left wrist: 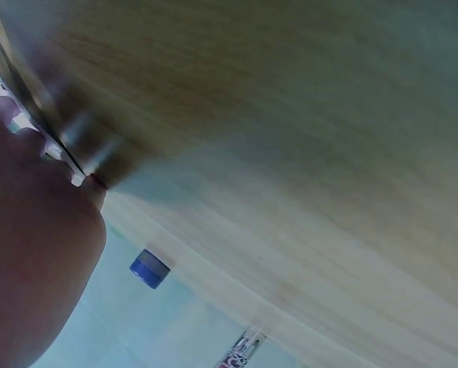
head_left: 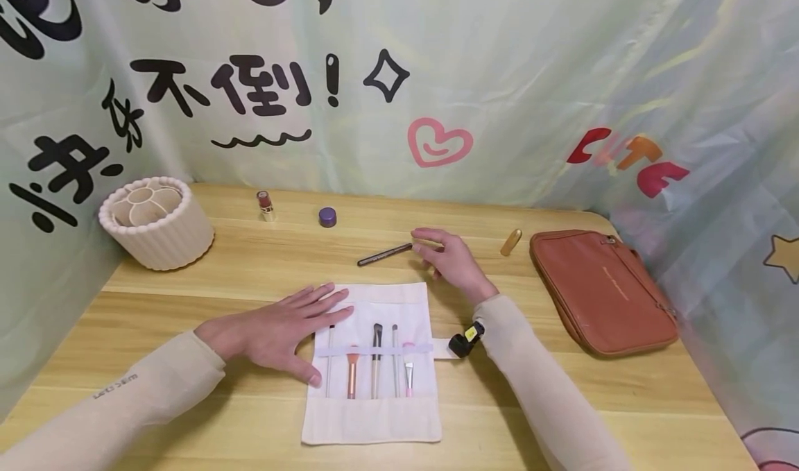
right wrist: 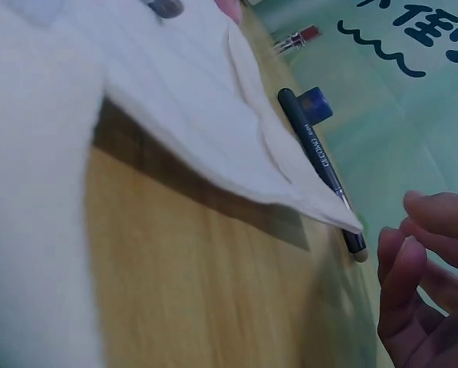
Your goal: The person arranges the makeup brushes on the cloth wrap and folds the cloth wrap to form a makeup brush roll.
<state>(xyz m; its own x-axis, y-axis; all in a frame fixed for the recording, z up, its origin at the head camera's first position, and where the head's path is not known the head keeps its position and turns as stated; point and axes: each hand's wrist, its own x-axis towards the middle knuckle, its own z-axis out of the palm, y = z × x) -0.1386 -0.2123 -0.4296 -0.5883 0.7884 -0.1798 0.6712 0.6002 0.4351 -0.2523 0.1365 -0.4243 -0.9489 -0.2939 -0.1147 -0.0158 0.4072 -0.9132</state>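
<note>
A white cloth brush roll (head_left: 371, 426) lies unfolded on the table, with several makeup brushes tucked under its lilac band; one is a copper-coloured brush (head_left: 352, 374). My left hand (head_left: 275, 329) rests with spread fingers on the roll's left edge. Beyond the roll lies a dark makeup brush (head_left: 383, 255), apart from the others. My right hand (head_left: 452, 263) is beside this brush's right end, fingers loosely bent. In the right wrist view, a gap shows between the fingertips (right wrist: 413, 249) and the dark brush (right wrist: 321, 157), and nothing is held.
At the back stand a lipstick (head_left: 265, 207) and a small purple-lidded pot (head_left: 327, 217). A gold tube (head_left: 510, 242) lies right of my right hand. A brown zip case (head_left: 602, 294) occupies the table's right side, a ribbed cream holder (head_left: 159, 238) its far left. A printed curtain (head_left: 499, 75) hangs behind.
</note>
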